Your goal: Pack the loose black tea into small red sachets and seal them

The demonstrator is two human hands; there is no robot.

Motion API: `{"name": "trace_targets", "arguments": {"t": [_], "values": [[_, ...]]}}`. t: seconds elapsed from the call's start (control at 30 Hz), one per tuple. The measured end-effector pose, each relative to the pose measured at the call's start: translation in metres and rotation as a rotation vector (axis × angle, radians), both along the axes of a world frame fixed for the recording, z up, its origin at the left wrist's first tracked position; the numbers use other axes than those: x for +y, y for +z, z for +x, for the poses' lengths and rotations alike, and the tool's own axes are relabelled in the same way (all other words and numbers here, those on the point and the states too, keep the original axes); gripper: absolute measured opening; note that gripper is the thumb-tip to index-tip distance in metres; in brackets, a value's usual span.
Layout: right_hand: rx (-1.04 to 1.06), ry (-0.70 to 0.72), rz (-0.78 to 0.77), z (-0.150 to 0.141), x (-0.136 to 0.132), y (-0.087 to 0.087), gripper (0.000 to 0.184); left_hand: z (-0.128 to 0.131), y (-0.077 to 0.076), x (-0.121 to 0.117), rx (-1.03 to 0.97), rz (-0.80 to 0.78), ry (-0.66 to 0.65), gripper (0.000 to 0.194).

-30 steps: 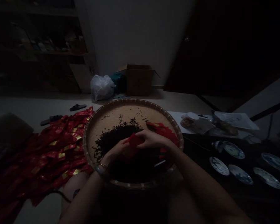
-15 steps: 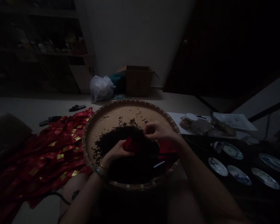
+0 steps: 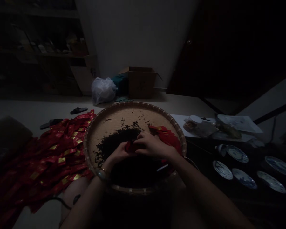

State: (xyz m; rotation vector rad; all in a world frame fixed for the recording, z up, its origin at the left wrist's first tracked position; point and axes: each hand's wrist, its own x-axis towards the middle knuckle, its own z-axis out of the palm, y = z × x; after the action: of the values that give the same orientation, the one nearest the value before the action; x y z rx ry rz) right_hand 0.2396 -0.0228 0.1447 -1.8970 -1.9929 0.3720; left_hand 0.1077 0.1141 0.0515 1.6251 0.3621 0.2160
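A round woven bamboo tray [image 3: 105, 117] rests on my lap, with a heap of dark loose tea leaves [image 3: 114, 141] in it. My left hand [image 3: 119, 153], a bangle on its wrist, is closed round a small red packet [image 3: 129, 147] above the leaves. My right hand [image 3: 150, 144] meets it, fingers pinched at the packet's top. More empty red packets [image 3: 168, 135] lie in the tray behind my right hand.
A big pile of red-and-gold packets [image 3: 50, 156] covers the floor on the left. Blue-and-white saucers [image 3: 237, 159] and a lidded jar [image 3: 195, 122] lie on the right. A cardboard box [image 3: 140, 81], a plastic bag [image 3: 103, 89] and slippers [image 3: 78, 110] stand farther back.
My right hand, which had lifted back over the leaves half a second ago, has come down and left onto the packet held in my left hand.
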Motion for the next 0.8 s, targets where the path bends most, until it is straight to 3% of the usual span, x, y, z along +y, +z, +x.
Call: {"name": "trace_targets", "arguments": {"t": [0.1,0.27,0.37,0.43,0.6,0.8], "values": [[-0.011,-0.023,-0.093,-0.006,0.007,-0.011,0.024,-0.003,0.001,0.002,-0.008,0.033,0.001,0.039],[0.070,0.007,-0.048,-0.003,0.014,-0.024,0.022,-0.018,0.019,0.005,-0.185,0.256,0.062,0.057],[0.093,0.025,-0.001,0.001,0.014,-0.025,0.019,-0.026,0.033,0.009,-0.228,0.527,0.069,0.034],[0.064,-0.019,0.034,0.004,0.014,-0.021,0.021,-0.029,0.038,0.011,-0.195,0.620,0.091,0.021],[-0.134,-0.065,-0.035,0.001,0.018,-0.010,0.020,-0.031,0.043,0.011,-0.084,0.630,0.092,0.013],[-0.077,-0.045,-0.063,-0.003,0.027,-0.019,0.013,-0.031,0.041,0.004,-0.118,0.599,0.130,0.013]]}}
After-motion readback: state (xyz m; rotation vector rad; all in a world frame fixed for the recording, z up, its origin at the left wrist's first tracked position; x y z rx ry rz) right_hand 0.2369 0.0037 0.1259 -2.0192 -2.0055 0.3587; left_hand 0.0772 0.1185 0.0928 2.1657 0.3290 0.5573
